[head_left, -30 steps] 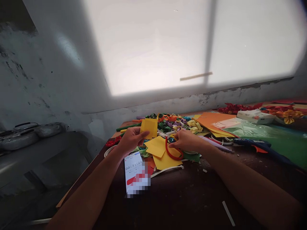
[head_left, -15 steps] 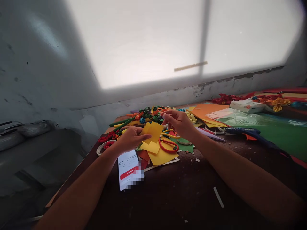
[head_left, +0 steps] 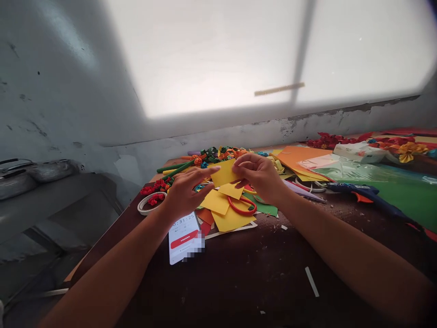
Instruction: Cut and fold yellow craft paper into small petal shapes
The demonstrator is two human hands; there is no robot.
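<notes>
A small yellow paper square (head_left: pixel 223 174) is held above the dark table between both hands. My left hand (head_left: pixel 184 191) pinches its left edge with fingers stretched forward. My right hand (head_left: pixel 257 175) grips its right edge with curled fingers. Below them lie more yellow paper pieces (head_left: pixel 225 212) and red-handled scissors (head_left: pixel 242 207). A phone (head_left: pixel 182 237) showing a timer lies by my left wrist.
A heap of rolled paper flowers and green sticks (head_left: pixel 208 159) sits behind the hands. Orange and green sheets (head_left: pixel 341 175), a blue glue gun (head_left: pixel 358 191), a tissue pack (head_left: pixel 358 152) and a tape roll (head_left: pixel 148 205) lie around. The table's left edge drops off by a grey ledge (head_left: pixel 51 191).
My right hand left the scissors on the table, rose and took hold of the yellow square's right edge. The left hand kept the square and tilted it flatter.
</notes>
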